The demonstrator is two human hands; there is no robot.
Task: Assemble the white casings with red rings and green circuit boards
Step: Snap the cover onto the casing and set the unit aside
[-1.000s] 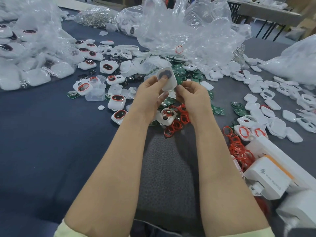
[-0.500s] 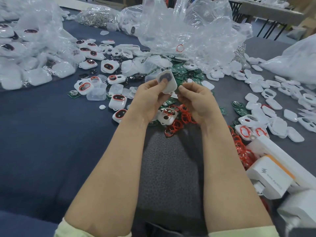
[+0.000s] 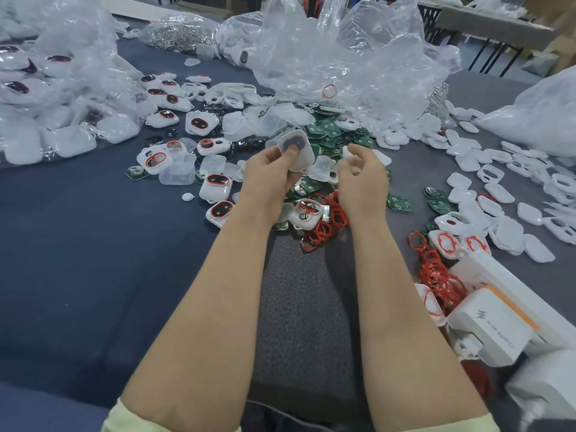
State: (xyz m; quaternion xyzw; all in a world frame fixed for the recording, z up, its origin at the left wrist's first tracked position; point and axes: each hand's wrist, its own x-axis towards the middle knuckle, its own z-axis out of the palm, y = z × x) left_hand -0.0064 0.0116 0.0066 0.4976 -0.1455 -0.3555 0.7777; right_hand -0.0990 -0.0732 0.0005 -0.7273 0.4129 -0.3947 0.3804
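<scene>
White casing (image 3: 297, 151), 1 piece, is held up over the table (image 3: 93, 260), just beyond the heap of red rings (image 3: 324, 227). The left hand (image 3: 269, 174) grips it, thumb pressed on its dark centre. The right hand (image 3: 363, 177) is above the heap and apart from the casing, fingers curled; whether it holds anything cannot be told. Green circuit boards (image 3: 330, 132) lie beyond the heap, with a clear plastic bag (image 3: 343, 67) further back. Fitted casings (image 3: 218, 210) lie left of the heap, and white boxes (image 3: 489, 325) lie to its right.
</scene>
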